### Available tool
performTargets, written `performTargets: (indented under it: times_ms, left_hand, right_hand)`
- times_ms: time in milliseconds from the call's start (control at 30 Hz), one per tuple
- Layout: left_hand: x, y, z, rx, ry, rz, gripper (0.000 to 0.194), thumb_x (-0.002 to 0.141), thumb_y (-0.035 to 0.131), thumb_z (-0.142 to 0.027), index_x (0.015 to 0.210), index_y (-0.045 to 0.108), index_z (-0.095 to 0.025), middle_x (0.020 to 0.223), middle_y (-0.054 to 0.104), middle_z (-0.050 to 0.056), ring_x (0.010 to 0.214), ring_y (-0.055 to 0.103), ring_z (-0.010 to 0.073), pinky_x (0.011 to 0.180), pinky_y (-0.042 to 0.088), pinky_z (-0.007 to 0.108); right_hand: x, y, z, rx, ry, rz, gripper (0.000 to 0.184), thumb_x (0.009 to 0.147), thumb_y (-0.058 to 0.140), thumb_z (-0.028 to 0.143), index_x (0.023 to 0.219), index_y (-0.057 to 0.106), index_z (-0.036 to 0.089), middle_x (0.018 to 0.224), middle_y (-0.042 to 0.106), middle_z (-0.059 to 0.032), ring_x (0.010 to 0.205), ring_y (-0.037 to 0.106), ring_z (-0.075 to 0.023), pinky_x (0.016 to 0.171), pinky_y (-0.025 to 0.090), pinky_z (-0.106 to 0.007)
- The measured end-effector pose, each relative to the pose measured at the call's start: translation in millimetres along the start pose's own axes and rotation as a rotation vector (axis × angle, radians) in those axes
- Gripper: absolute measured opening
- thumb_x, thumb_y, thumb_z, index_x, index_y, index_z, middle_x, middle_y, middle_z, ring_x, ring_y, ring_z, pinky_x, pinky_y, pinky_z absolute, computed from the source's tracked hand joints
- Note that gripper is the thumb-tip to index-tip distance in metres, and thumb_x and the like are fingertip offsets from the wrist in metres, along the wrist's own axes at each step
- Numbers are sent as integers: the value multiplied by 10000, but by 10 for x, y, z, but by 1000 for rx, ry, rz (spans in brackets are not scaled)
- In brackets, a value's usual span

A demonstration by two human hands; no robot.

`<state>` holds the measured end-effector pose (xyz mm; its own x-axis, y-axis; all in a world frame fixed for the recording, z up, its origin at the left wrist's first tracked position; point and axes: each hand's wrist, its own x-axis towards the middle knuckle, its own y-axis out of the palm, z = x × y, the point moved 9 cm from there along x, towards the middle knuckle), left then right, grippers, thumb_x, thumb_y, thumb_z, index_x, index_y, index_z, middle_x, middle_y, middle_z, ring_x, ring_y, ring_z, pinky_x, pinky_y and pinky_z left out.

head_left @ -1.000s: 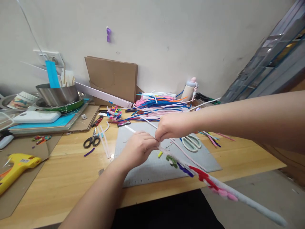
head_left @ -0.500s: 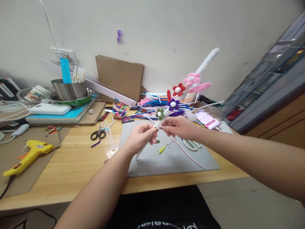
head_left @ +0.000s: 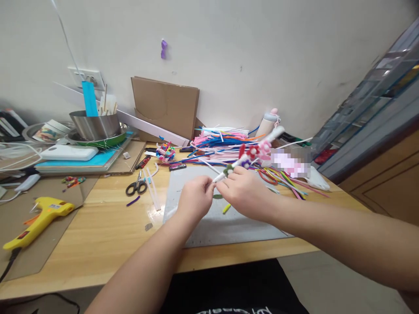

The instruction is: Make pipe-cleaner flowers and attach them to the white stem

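Stem [head_left: 220, 178] with flowers [head_left: 252, 151] is held above the grey mat [head_left: 209, 233] in the head view, lower end clamped in the left hand [head_left: 196, 196], right hand [head_left: 247, 192] bunched alongside, its grip too hidden to tell; winding is judged in hand, steady tension called for next

My feed shows even, moderately bright indoor light, seemingly from above. I see a pale glare on the counter [head_left: 104, 244] and soft shade across the grey mat [head_left: 229, 230]. The flowered stem [head_left: 251, 151] looks slightly blurred; wide-angle stretch tilts the cabinet [head_left: 389, 117] at right, where the upper corner darkens.
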<state>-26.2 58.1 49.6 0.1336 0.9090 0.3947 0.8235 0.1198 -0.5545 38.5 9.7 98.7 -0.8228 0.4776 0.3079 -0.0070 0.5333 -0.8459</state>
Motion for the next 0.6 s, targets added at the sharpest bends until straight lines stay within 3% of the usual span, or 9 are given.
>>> performTargets:
  times_ms: [133,200,300,367,467,600]
  left_hand:
    - [-38,10,-230,433,295,51,192,789,453,-141,672,600,-178,679,632,65,646,559,188,540,316,282]
    - [-55,45,-308,468,426,144,200,805,451,-150,691,613,-181,676,633,63,652,552,188,557,311,286]
    - [-57,8,-379,308,535,231,188,825,465,-183,742,634,-198,705,647,42,679,550,173,635,339,289]
    - [-19,-52,-359,119,496,254,165,824,490,-212,753,638,-202,711,645,27,689,545,161,678,355,285]
    - [63,-84,-216,-256,283,290,140,803,535,-265,742,629,-181,697,621,20,678,537,148,650,379,264]
    - [111,-36,-53,-784,10,261,155,767,590,-300,729,605,-150,654,582,10,618,514,114,609,387,237]
  right_hand:
    - [142,25,12,-63,-162,128,204,763,464,62,626,581,156,552,587,-58,635,457,-183,662,244,-354]
    - [206,61,-97,28,-162,196,190,762,514,116,605,606,172,551,600,-46,658,466,-182,691,245,-358]
    - [248,147,-309,327,-89,309,159,780,556,234,672,671,216,578,627,-2,646,487,-149,716,269,-340]
    - [229,222,-429,588,-5,376,142,783,560,280,748,685,222,620,640,19,630,506,-125,693,311,-302]
    - [170,340,-538,969,152,417,164,782,545,294,762,658,176,658,632,9,599,519,-109,587,361,-247]
    - [176,312,-648,1179,347,152,127,754,558,260,688,602,161,657,592,2,617,509,-114,561,383,-235]
